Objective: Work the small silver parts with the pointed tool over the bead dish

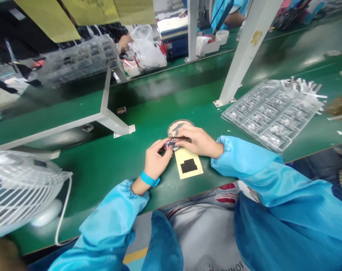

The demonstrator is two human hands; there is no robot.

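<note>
My left hand [157, 159] is closed around a small purple and grey part [172, 145], whose exact kind I cannot make out. In my right hand [197, 140] is a pair of dark tweezers [181, 138], pinched between the fingers, with the tips pointing left over the part. Just behind both hands lies a round dish [175, 127] of small beige and grey pieces. Below the right hand a yellow backing sheet [184, 175] rests on the green bench, bearing a black sticker-like patch [189, 166].
A clear compartment tray [255, 126] of small parts lies at right, with white strips [303, 86] behind it. Metal shelf legs [113, 122] and a slanted post [241, 52] stand on the bench. A white fan [21, 188] is at left. Other people sit across the bench.
</note>
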